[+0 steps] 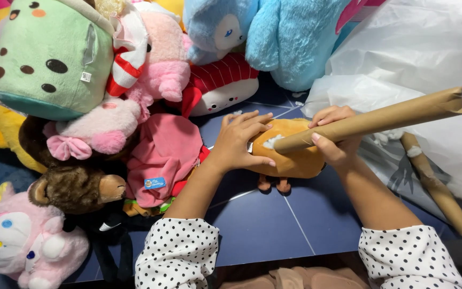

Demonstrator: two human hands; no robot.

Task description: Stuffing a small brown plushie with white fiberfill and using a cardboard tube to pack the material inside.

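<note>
A small orange plush toy (pixel 295 160) with two little feet lies on the dark blue floor tiles (pixel 263 219). My left hand (pixel 239 140) presses on its left side, fingers spread. My right hand (pixel 333 140) grips a long brown cardboard tube (pixel 380 119). The tube slants up to the right, and its lower end pushes into the toy where a bit of white stuffing (pixel 271 142) shows. Both arms wear white sleeves with black dots.
A heap of plush toys fills the left and back: a green round one (pixel 49 59), pink ones (pixel 161 150), a brown one (pixel 76 187), a blue furry one (pixel 295 37). A large clear plastic bag (pixel 423 59) lies at right, with a second cardboard tube (pixel 437 184) beside it.
</note>
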